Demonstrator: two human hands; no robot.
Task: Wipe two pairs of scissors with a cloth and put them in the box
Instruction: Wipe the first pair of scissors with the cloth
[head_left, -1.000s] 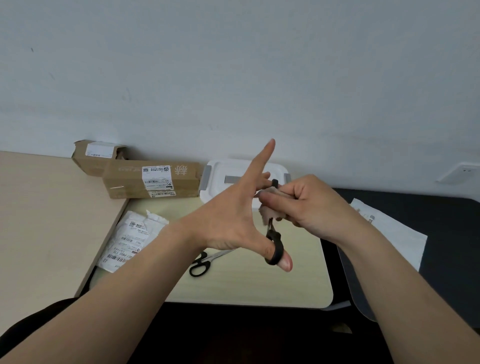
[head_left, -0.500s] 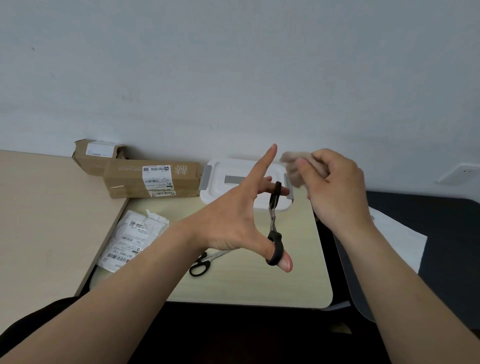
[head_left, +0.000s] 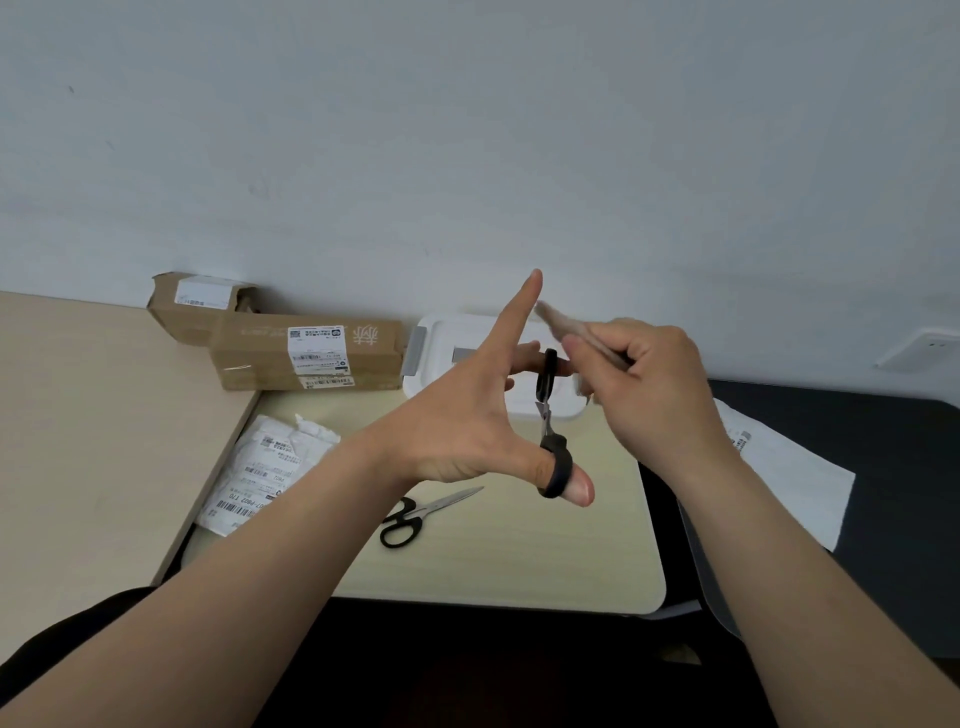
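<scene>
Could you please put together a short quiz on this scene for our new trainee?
1. True or false: both pairs of scissors are in the person's hands.
2. The right hand grips: A) the cloth, B) scissors, C) nothing.
3. Which hand has its thumb through a loop of the raised scissors?
Key: 1 false, the second scissors lie on the table; 2 A; 3 the left hand.

Two pairs show: held scissors (head_left: 555, 460), loose scissors (head_left: 422, 513). One cloth (head_left: 560, 323), one white box (head_left: 457, 338), one mailer (head_left: 265, 467), one sheet (head_left: 784, 467). Two cartons: long carton (head_left: 260, 348), short carton (head_left: 171, 312).
</scene>
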